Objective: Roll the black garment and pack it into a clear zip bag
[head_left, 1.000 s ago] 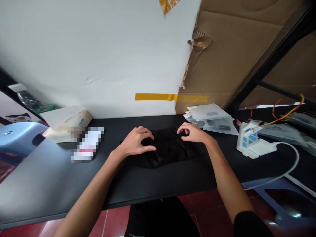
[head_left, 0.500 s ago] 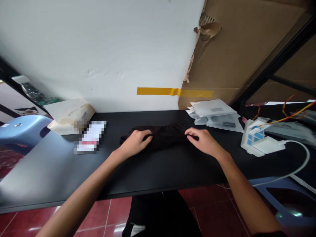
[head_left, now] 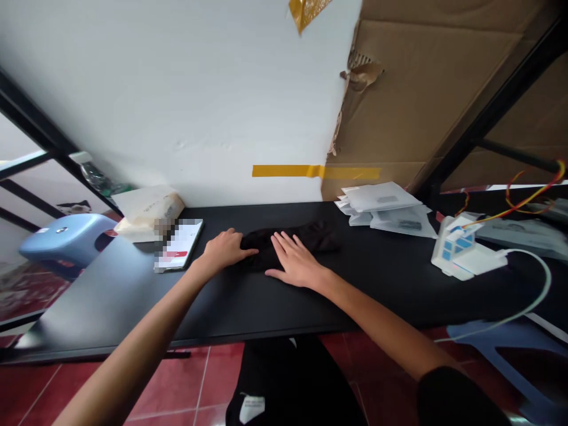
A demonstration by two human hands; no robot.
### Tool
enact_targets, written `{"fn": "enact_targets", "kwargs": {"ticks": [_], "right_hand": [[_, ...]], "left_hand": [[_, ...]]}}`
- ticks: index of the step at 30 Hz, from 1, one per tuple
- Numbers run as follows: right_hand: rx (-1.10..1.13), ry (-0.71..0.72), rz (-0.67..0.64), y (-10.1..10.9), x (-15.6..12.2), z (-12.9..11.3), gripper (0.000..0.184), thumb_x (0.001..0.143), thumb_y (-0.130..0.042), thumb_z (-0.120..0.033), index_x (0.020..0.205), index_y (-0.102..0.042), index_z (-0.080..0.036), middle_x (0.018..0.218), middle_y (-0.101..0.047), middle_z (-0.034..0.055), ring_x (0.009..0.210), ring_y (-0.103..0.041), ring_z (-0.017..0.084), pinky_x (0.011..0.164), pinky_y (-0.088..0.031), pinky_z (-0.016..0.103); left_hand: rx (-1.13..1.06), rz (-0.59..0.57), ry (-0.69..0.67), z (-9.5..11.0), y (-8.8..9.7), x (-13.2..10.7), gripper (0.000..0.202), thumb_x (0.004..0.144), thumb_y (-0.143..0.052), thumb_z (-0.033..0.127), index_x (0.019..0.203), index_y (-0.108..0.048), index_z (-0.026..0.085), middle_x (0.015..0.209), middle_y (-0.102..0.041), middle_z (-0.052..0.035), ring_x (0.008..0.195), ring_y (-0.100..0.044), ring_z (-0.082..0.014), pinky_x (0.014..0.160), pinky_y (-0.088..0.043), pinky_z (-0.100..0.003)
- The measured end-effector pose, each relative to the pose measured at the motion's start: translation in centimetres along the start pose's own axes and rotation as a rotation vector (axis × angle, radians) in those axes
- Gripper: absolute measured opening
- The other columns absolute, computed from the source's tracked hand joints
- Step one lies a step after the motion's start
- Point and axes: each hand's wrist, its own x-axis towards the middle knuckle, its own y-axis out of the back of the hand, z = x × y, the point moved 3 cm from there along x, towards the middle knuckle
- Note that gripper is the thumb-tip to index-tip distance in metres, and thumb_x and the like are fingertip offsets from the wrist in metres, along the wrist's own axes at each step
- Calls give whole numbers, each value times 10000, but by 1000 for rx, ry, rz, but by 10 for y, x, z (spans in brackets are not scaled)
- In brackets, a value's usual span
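Observation:
A dark folded piece of cloth (head_left: 317, 235) lies as a long, low strip on the black table; its exact kind is hard to make out against the dark top. At its left end, my left hand (head_left: 223, 247) grips the fabric, the thumb lying along the near edge and the fingertips partly hidden. My right hand (head_left: 295, 260) rests flat on the middle of the strip, fingers stretched out and thumb to the side.
To the left are a phone (head_left: 183, 244), a tissue pack (head_left: 148, 213) and a blue stool (head_left: 68, 239). Translucent plastic bags (head_left: 386, 207) lie at the back right, near a white device (head_left: 465, 248) with a cable. A white wall and cardboard (head_left: 417, 89) stand behind the black table (head_left: 266, 313).
My right hand has moved left from the cloth's right end to its middle and flattened out. My left hand has shifted slightly left. The camera view has turned a little.

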Motion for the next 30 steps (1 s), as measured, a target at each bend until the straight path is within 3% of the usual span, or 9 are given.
{"fn": "enact_targets", "kwargs": {"ticks": [4,8,11,13,15,19,21,26,30], "right_hand": [[40,-54,-28,-20,7,-1,983,930,-553,-671,1579,-278,14,1630,-288,304,1541,-254,400,1248,-234,562],[71,-113,5,-13,5,4,786,960,-565,-582,1543,-419,-75,1585,-427,232,1508,-340,381,1232,-294,549],[89,-131,-2,-10,3,2,494,1010,-496,-539,1369,-644,-234,1470,-596,103,1457,-425,345,1211,-347,513],[104,-151,8,-10,4,0,428,1023,-477,-529,1329,-673,-302,1423,-638,49,1450,-437,321,1215,-347,485],[125,-157,14,-12,8,-3,420,1031,-473,-511,1383,-631,-343,1420,-639,20,1448,-442,300,1225,-334,474],[131,-122,-30,-14,13,-5,487,1020,-476,-543,1406,-618,-281,1429,-634,59,1416,-479,323,1186,-385,480],[108,-94,-47,-7,9,2,546,993,-517,-575,1390,-630,-217,1412,-642,117,1385,-510,358,1138,-432,495],[-31,-149,46,17,-14,38,775,937,-613,-572,1497,-482,-54,1529,-483,273,1478,-369,438,1212,-252,637],[69,-230,47,11,-23,53,781,985,-539,-506,1574,-332,-37,1602,-363,289,1522,-304,405,1216,-299,585]], "left_hand": [[-540,-283,-48,12,23,14,462,647,-793,598,851,-742,187,833,-755,-96,823,-720,-288,707,-562,-334],[-1133,-336,-250,33,48,16,584,789,-704,649,1176,-683,212,1081,-758,-110,947,-727,-244,797,-596,-349],[-985,-313,-138,33,31,19,621,742,-722,709,1021,-688,155,949,-752,-116,811,-722,-213,712,-606,-326],[-831,-305,-26,34,12,21,649,699,-716,755,900,-677,139,871,-741,-111,713,-707,-203,615,-594,-305],[-748,-320,-26,42,-5,21,627,728,-670,767,839,-661,151,806,-735,-96,655,-702,-204,563,-580,-296],[-660,-231,-68,62,-18,17,488,788,-632,670,703,-603,190,572,-656,-31,534,-668,-196,513,-542,-274],[-701,-192,-36,61,-20,15,406,789,-627,594,720,-620,193,596,-662,-20,574,-684,-197,526,-551,-265],[-671,-175,50,33,-10,21,281,727,-656,467,678,-617,194,627,-657,-7,569,-682,-191,529,-544,-262],[-268,-42,8,35,31,36,264,741,-650,420,610,-613,194,583,-637,-53,630,-696,-252,614,-534,-320]]}}
